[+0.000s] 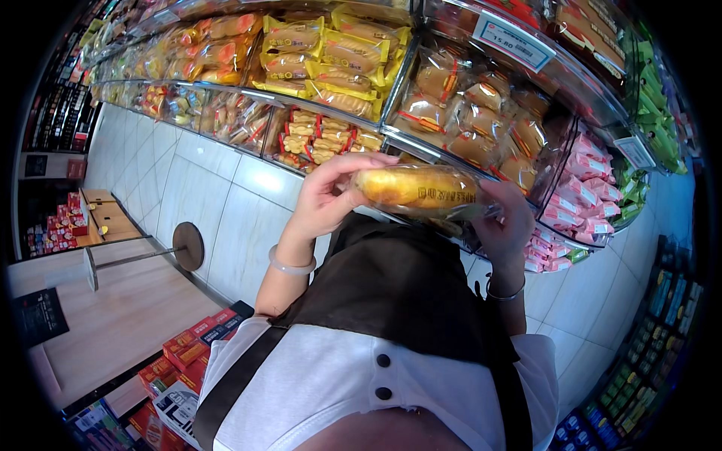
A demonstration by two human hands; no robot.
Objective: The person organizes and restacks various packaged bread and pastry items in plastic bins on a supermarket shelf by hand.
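Observation:
A golden bread roll in a clear wrapper (420,187) lies level between my two hands, in front of my dark apron. Dark writing marks its film. My left hand (334,189) grips the left end, thumb on the near side and fingers over the top. At the opposite end, my right hand (503,217) pinches the wrapper. Just beyond the roll stand clear shelf bins, one with wrapped brown buns (474,115) and another with yellow-wrapped cakes (350,53). Lower down, small red-and-yellow snack packs (321,135) sit partly behind my left hand.
Pink packets (584,180) fill bins at the right, near green packets (654,107). Price tags (513,40) front the upper shelf. Left of me is a wooden counter (124,304) with red boxes (186,346) and a round brown disc on a post (188,246). Pale tiles (197,175) cover the floor.

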